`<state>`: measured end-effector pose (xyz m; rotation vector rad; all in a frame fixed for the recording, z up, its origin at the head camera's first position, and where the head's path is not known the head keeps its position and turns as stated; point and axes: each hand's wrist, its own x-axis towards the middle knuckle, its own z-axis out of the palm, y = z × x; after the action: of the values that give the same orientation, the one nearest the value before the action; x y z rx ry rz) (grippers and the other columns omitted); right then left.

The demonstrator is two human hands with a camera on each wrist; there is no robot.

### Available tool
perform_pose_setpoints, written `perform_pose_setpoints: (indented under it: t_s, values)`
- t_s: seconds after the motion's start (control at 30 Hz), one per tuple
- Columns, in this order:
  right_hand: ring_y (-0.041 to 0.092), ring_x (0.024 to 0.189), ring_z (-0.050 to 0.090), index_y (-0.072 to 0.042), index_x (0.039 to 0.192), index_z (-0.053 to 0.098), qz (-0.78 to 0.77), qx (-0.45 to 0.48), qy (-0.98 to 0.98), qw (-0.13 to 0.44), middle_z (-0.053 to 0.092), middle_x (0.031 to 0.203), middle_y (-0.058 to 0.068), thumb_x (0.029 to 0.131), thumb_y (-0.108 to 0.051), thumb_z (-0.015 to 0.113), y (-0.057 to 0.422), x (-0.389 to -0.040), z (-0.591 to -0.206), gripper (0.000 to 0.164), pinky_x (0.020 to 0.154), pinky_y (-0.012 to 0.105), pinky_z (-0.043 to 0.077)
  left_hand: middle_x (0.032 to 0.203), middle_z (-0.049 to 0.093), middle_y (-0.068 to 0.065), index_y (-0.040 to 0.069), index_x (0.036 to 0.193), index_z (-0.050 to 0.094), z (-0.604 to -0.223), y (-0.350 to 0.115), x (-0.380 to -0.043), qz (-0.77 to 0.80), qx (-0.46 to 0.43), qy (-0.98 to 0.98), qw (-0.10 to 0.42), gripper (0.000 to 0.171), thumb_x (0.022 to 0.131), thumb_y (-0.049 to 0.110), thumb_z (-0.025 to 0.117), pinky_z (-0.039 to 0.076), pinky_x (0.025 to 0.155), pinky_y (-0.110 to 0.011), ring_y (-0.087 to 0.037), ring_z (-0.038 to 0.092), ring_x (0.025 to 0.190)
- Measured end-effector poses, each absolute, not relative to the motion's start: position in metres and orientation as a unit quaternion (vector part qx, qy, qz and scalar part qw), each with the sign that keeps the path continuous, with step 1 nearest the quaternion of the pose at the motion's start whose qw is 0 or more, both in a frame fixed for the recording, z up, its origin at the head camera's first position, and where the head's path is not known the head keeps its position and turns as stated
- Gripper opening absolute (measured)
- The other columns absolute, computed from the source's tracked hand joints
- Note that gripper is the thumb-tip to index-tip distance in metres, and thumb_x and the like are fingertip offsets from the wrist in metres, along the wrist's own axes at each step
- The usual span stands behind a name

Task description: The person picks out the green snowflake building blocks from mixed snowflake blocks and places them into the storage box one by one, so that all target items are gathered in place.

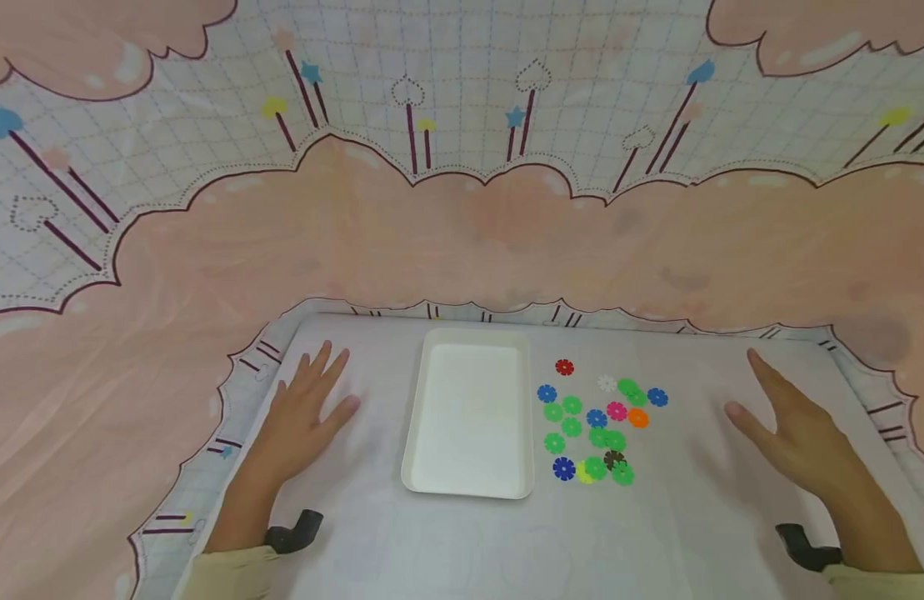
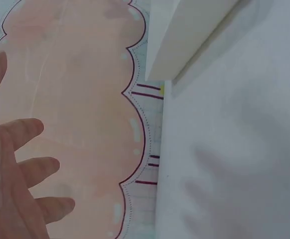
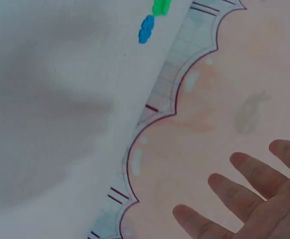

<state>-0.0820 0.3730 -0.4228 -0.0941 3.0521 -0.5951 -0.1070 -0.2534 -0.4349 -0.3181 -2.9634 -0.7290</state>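
My left hand (image 1: 300, 421) hovers over the left part of the white table, fingers spread and holding nothing. To its right lies a white rectangular tray (image 1: 472, 417), whose corner also shows in the left wrist view. Right of the tray, several notched plastic discs are scattered: a red disc (image 1: 564, 367), an orange disc (image 1: 637, 418), a pink disc (image 1: 616, 411), a dark blue disc (image 1: 563, 468), a brown disc (image 1: 614, 459) and mostly green ones such as this green disc (image 1: 555, 442). My right hand (image 1: 802, 437), fingers straight and holding nothing, is right of the discs, apart from them.
The white tabletop (image 1: 476, 550) has a scalloped, printed border. Behind it hangs a peach and white patterned cloth (image 1: 462, 242). Some green discs overlap, and a yellow disc (image 1: 585, 473) lies partly under a green one. A black strap end (image 1: 297, 532) sticks out from the left wrist.
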Motion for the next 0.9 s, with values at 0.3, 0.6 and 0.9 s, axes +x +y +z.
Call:
perform_pose_setpoints:
  t_s: [0.3,0.6,0.9]
  values:
    - [0.055,0.127,0.049,-0.006,0.162,0.024,-0.237,-0.039,0.971,0.013,0.048,0.146,0.034,0.107,-0.045,0.047,0.357,-0.106,-0.435,0.071,0.094,0.076,0.045,0.169,0.028,-0.01,0.016,0.161,0.033,-0.464,-0.236,-0.117,-0.393,-0.081,-0.916,0.023,0.058,0.109,0.04,0.044,0.028,0.122,-0.063,-0.037,0.026,0.156]
    - [0.049,0.122,0.049,-0.003,0.154,0.041,-0.272,-0.011,0.96,0.071,0.048,0.147,0.033,0.108,-0.052,0.036,0.346,-0.131,-0.453,0.067,0.09,0.068,0.051,0.161,0.042,-0.013,0.014,0.157,0.041,-0.49,-0.214,-0.125,-0.527,-0.041,-0.849,0.0,0.051,0.112,0.036,0.039,0.045,0.115,-0.053,-0.036,0.048,0.143]
    - [0.057,0.143,0.031,0.003,0.151,0.043,-0.307,0.035,0.941,0.135,0.04,0.155,0.033,0.105,-0.064,0.031,0.327,-0.152,-0.471,0.082,0.113,0.074,0.031,0.161,0.042,-0.013,0.011,0.155,0.043,-0.511,-0.191,-0.134,-0.602,-0.023,-0.797,-0.038,0.048,0.11,0.03,0.046,0.049,0.111,-0.046,-0.034,0.048,0.144]
